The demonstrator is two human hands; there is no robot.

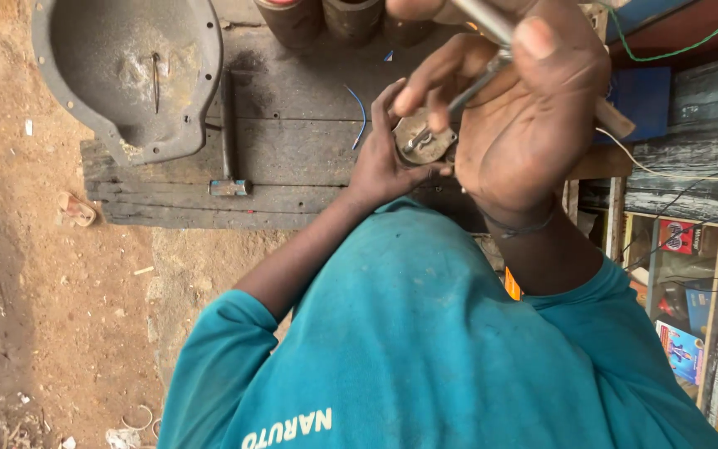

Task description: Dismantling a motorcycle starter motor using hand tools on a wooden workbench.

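- Filling the bottom of the view, nearest the camera, a teal shirt [425, 333] is covering the person's chest, with both bare forearms reaching out from its sleeves.
- Dirt ground [35, 291] is spreading down the left side, with scraps lying on it.
- Dark wooden planks [292, 166] are lying across the ground beyond the shirt, serving as a work surface.
- On the planks' far left end, a grey bowl-shaped metal cover [126, 75] with a holed rim is sitting hollow side up.
- Over the planks' right part, the right hand [533, 116] is gripping a metal rod [479, 79], thumb and fingers closed round its shaft, and is angling it down to the left.
- Just beside it, the left hand [384, 162] is cupping a round metal part [421, 141] from the left, fingers wrapped round its edge; the two hands are touching.
- Between the cover and the left hand, a hammer [228, 141] is lying flat on the planks.
- The rod's tip is resting on the face of the round metal part, held just above the planks.
- A thin blue wire [361, 112] is curling on the planks near the left fingers.
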